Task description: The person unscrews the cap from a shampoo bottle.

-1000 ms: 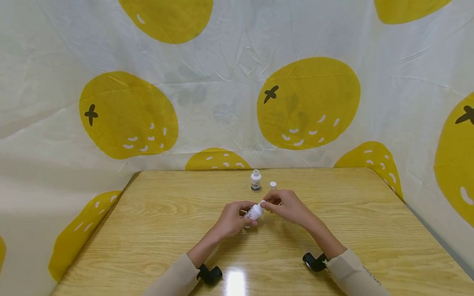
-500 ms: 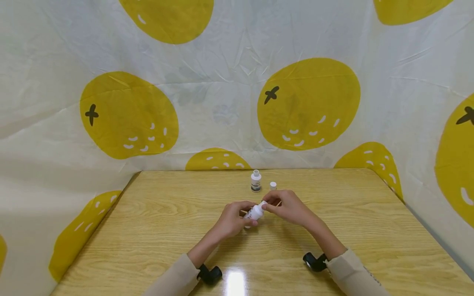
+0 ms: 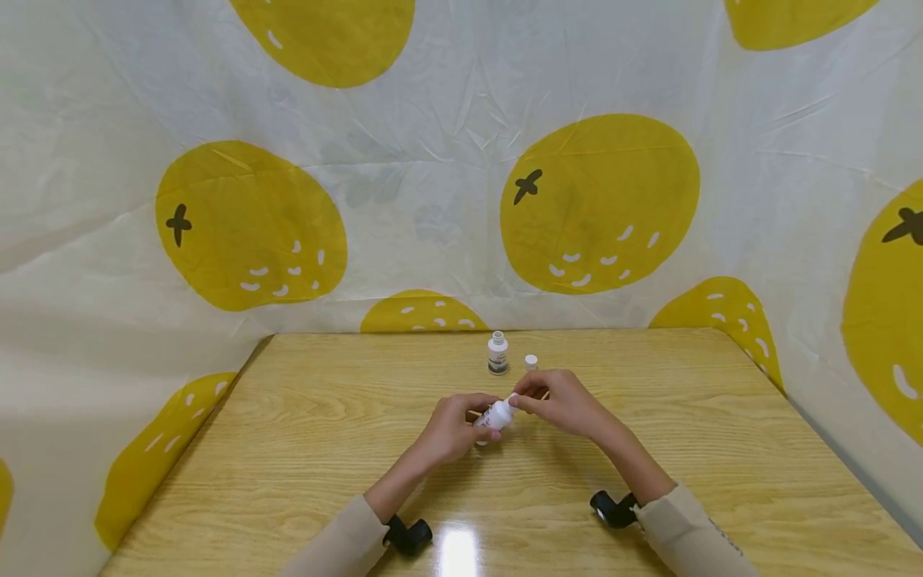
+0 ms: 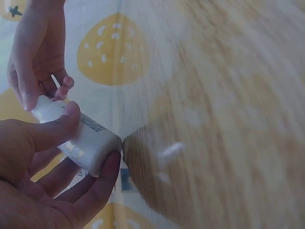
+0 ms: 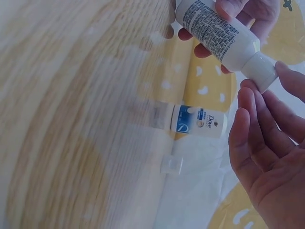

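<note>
Tilted above the table, a small white bottle (image 3: 496, 416) with printed label text lies in my left hand (image 3: 445, 430). The left thumb presses one side of its body and the fingers curl round the other, near its base. At the upper end, my right hand (image 3: 566, 407) pinches the white cap (image 5: 260, 71) between thumb and fingertips. The cap sits on the bottle's neck in the right wrist view. Beyond the hands stands a second white bottle (image 3: 497, 354), upright with its neck uncovered and a Dove label (image 5: 204, 119). A loose white cap (image 3: 531, 361) rests just right of it.
The wooden table (image 3: 324, 417) reaches back to a white cloth (image 3: 433, 200) printed with large yellow fruit. That cloth also hangs along both sides. Black wrist cameras (image 3: 409, 537) are strapped at both sleeves, low over the tabletop.
Hardly anything differs. Both hands stay at the same place, the left round the bottle and the right at its cap, with only slight shifts of the fingers.
</note>
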A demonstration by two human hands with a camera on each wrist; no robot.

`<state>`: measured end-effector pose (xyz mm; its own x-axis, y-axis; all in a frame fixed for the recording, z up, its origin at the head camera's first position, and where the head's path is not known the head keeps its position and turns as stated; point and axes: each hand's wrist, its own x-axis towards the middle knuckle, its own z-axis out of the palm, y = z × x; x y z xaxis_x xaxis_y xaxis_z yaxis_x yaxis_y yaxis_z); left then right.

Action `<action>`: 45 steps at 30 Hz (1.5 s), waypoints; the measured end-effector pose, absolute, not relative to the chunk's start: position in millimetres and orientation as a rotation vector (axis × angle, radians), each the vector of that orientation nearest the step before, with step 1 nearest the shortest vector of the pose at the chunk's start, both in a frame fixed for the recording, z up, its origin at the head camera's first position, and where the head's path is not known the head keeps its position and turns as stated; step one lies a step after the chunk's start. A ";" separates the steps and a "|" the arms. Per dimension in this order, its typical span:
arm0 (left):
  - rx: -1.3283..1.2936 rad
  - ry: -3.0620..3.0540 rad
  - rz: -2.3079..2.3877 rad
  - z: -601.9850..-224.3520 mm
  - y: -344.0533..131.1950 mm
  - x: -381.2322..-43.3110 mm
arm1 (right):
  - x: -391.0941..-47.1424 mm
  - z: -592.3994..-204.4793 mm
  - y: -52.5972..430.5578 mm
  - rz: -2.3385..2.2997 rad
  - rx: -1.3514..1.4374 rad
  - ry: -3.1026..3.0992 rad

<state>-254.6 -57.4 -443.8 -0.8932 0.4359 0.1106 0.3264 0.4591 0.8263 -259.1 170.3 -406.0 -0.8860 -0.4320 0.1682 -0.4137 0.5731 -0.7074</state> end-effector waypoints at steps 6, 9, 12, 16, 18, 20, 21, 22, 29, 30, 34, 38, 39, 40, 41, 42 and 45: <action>0.690 2.596 1.419 -443.0 -57.4 -255.6 | -259.7 -403.1 172.2 -1.210 -0.771 2.765; 0.697 2.595 1.421 -442.7 -57.1 -256.0 | -258.9 -402.6 174.4 -1.220 -0.755 2.746; 0.694 2.591 1.424 -443.0 -57.1 -256.1 | -258.3 -403.0 175.8 -1.231 -0.746 2.726; 0.695 2.591 1.420 -443.3 -57.1 -256.3 | -259.3 -404.4 175.2 -1.233 -0.744 2.725; 0.696 2.587 1.419 -443.3 -57.1 -256.3 | -260.1 -405.3 174.6 -1.229 -0.745 2.727; 0.697 2.583 1.419 -443.3 -57.2 -256.1 | -260.7 -405.9 174.1 -1.226 -0.750 2.728; 0.698 2.582 1.419 -443.3 -57.2 -256.0 | -260.8 -406.0 174.0 -1.223 -0.754 2.729; 0.699 2.581 1.420 -443.3 -57.3 -255.8 | -260.7 -406.0 173.9 -1.220 -0.757 2.728; 0.698 2.600 1.412 -442.8 -58.2 -254.7 | -260.4 -405.0 173.7 -1.205 -0.784 2.732; 0.698 2.606 1.410 -442.7 -58.4 -254.7 | -260.4 -404.7 173.5 -1.205 -0.783 2.733; 0.703 2.612 1.417 -442.5 -58.9 -254.9 | -260.2 -404.3 173.1 -1.212 -0.770 2.736; 0.703 2.613 1.420 -442.9 -58.5 -255.0 | -260.2 -404.8 173.4 -1.220 -0.770 2.729; 0.705 2.613 1.418 -443.1 -58.5 -255.0 | -260.1 -404.9 173.4 -1.221 -0.774 2.727; 0.705 2.610 1.420 -443.1 -58.4 -254.9 | -260.0 -404.9 173.5 -1.222 -0.780 2.724; 0.706 2.609 1.420 -443.3 -58.3 -254.7 | -259.7 -404.9 173.5 -1.220 -0.785 2.725; 0.707 2.607 1.421 -443.3 -58.2 -254.6 | -259.4 -404.9 173.5 -1.219 -0.789 2.724; 0.711 2.600 1.428 -442.7 -57.9 -254.3 | -259.3 -404.2 173.4 -1.207 -0.805 2.732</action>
<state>-254.3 -57.9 -442.7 -0.8875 0.4390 0.1402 0.3539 0.4544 0.8175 -259.3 173.4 -404.2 -0.8636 -0.4780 0.1603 -0.4403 0.5604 -0.7015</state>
